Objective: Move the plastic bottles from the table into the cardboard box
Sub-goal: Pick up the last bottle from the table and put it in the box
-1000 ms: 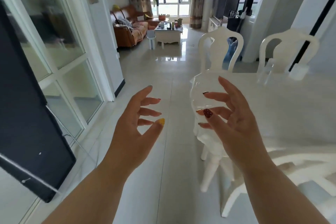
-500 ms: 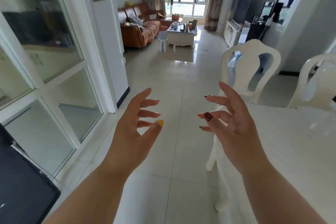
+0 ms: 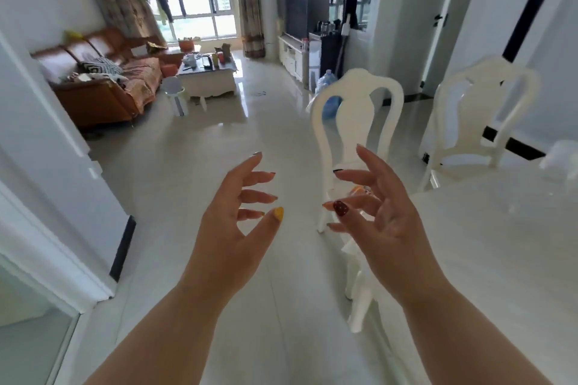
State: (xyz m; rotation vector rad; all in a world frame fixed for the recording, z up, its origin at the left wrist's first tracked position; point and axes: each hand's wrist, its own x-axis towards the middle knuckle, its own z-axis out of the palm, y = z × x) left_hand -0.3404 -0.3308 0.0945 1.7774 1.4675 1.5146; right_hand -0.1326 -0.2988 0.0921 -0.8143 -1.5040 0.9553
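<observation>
My left hand (image 3: 231,228) and my right hand (image 3: 384,225) are raised in front of me, palms facing each other, fingers spread, holding nothing. They hover over the floor, left of the white table (image 3: 500,244). A blurred clear plastic thing (image 3: 560,156), maybe a bottle, stands at the table's far right edge. No cardboard box is in sight.
Two white chairs (image 3: 356,122) (image 3: 481,116) stand at the table's far side. A white door frame and glass partition (image 3: 47,197) run along the left. Beyond lie a brown sofa (image 3: 106,84), a coffee table (image 3: 206,75) and a large water jug (image 3: 328,81).
The view has swung right and up: the dark panel at the left has gone, and the chairs and living room have come into fuller view. Both hands hold the same spread pose.
</observation>
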